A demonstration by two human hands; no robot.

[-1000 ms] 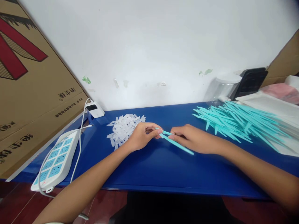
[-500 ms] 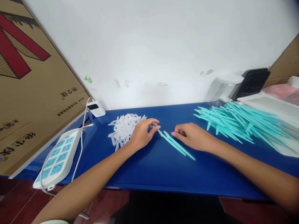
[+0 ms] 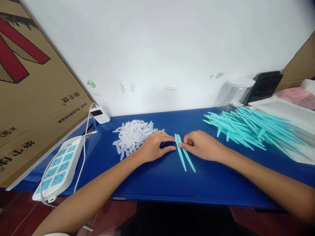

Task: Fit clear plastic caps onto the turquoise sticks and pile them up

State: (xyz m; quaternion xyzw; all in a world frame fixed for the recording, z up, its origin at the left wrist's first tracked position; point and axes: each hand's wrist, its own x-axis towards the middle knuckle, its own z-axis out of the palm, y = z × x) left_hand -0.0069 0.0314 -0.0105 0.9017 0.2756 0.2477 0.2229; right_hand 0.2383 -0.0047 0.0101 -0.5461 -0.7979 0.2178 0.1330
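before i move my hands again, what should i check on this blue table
1. Two slim turquoise plastic-looking sticks side by side between the hands: ok.
2. Right hand gripping the pair firmly: cannot tell; its thumb overlaps them.
3. Left hand closed on the pair: not ok; thumb and fingertips stand apart.
4. Heap of small translucent white pieces apart from the pair: ok.
5. Larger heap of slim turquoise sticks apart from the pair: ok.

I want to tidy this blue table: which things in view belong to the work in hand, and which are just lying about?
Apparently part of the work:
two turquoise sticks, at the right grip
turquoise stick pile
white pieces, near the left grip

Seemingly just lying about:
power strip
white cable
white device with dark screen
lidded clear jar
cardboard box
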